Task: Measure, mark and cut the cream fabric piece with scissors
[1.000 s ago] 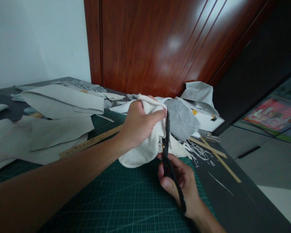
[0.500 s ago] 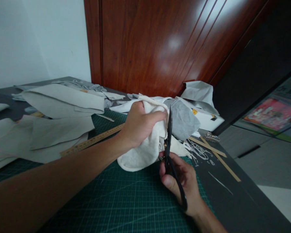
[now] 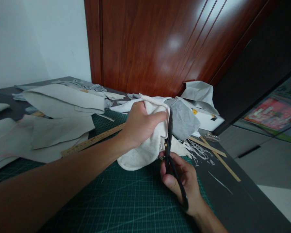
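Head view, left hand [image 3: 138,126] gripping white fabric [image 3: 141,157], right hand [image 3: 184,179] gripping scissors [image 3: 168,149] beside it

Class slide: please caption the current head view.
Left hand grips cream fabric; right hand holds black scissors at its edge.

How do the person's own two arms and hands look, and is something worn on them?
The left hand and right hand are both ungloved. The left forearm and the visible part of the right forearm are bare, without sleeves. No watch or bracelet shows; some fingers are hidden.
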Demonstrator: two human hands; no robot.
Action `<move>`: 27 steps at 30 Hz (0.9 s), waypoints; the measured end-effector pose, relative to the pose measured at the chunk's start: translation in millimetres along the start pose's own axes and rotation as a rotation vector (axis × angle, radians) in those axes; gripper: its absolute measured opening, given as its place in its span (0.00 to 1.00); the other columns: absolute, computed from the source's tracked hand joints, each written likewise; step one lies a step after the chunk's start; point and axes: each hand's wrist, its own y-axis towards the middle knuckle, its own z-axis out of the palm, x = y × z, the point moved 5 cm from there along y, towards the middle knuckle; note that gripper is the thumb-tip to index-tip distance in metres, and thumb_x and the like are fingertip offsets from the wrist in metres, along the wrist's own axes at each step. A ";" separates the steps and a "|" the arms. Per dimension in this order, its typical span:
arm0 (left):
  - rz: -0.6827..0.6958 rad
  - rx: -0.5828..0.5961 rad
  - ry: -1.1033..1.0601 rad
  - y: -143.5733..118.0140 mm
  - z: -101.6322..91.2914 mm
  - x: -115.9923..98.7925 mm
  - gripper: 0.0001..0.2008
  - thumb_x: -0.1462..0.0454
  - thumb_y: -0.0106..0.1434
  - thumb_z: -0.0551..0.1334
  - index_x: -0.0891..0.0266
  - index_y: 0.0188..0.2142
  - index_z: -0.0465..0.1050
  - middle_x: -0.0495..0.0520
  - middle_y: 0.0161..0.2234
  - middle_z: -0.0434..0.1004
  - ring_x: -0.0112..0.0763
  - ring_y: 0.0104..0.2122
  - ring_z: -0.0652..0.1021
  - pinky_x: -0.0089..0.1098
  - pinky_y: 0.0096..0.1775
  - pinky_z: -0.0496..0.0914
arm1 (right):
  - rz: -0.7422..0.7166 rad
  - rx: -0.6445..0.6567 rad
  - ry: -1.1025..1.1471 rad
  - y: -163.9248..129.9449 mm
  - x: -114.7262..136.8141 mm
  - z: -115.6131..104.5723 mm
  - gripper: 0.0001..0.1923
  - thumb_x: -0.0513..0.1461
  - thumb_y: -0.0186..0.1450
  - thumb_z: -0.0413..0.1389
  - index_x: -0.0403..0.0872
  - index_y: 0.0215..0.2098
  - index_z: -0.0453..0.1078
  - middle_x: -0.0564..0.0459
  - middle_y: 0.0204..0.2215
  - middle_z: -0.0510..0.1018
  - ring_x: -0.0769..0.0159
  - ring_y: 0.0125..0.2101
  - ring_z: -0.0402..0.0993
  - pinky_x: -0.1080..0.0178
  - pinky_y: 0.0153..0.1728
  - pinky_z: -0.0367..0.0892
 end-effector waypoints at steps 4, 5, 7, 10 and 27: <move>0.019 0.014 -0.007 -0.8 1.7 -2.1 0.01 0.66 0.57 0.67 0.61 0.31 0.77 0.48 0.31 0.79 0.33 0.34 0.77 0.33 0.39 0.70 | 0.011 -0.005 0.004 -0.3 -1.6 -0.4 0.26 0.53 0.62 0.70 0.50 0.52 0.77 0.58 0.26 0.72 0.68 0.25 0.64 0.66 0.25 0.61; 0.019 0.013 0.000 -1.1 2.0 -2.7 0.01 0.66 0.57 0.67 0.61 0.31 0.78 0.48 0.31 0.79 0.34 0.34 0.77 0.34 0.40 0.70 | 0.012 -0.007 0.004 -0.5 -2.3 -0.6 0.26 0.53 0.62 0.70 0.50 0.52 0.77 0.58 0.26 0.72 0.68 0.25 0.64 0.66 0.25 0.61; 0.014 0.013 0.014 -1.4 2.4 -3.9 0.01 0.66 0.57 0.67 0.61 0.30 0.78 0.49 0.30 0.79 0.34 0.34 0.77 0.34 0.40 0.70 | 0.011 -0.008 0.005 -0.9 -3.6 -1.0 0.26 0.53 0.62 0.70 0.51 0.53 0.77 0.58 0.26 0.72 0.69 0.25 0.64 0.66 0.26 0.61; 0.000 0.028 0.011 -1.4 3.6 -4.5 0.01 0.66 0.57 0.67 0.62 0.30 0.77 0.49 0.30 0.79 0.33 0.33 0.76 0.34 0.39 0.70 | 0.006 -0.014 0.000 -1.5 -4.5 -1.7 0.25 0.53 0.63 0.70 0.52 0.53 0.77 0.58 0.26 0.71 0.69 0.25 0.64 0.66 0.26 0.61; -0.015 0.042 0.013 -1.8 4.8 -6.6 0.01 0.66 0.56 0.67 0.62 0.29 0.77 0.49 0.31 0.79 0.33 0.33 0.76 0.33 0.37 0.70 | -0.002 -0.035 -0.062 -3.5 4.4 -3.8 0.24 0.55 0.63 0.68 0.49 0.49 0.76 0.59 0.23 0.68 0.68 0.22 0.61 0.65 0.23 0.57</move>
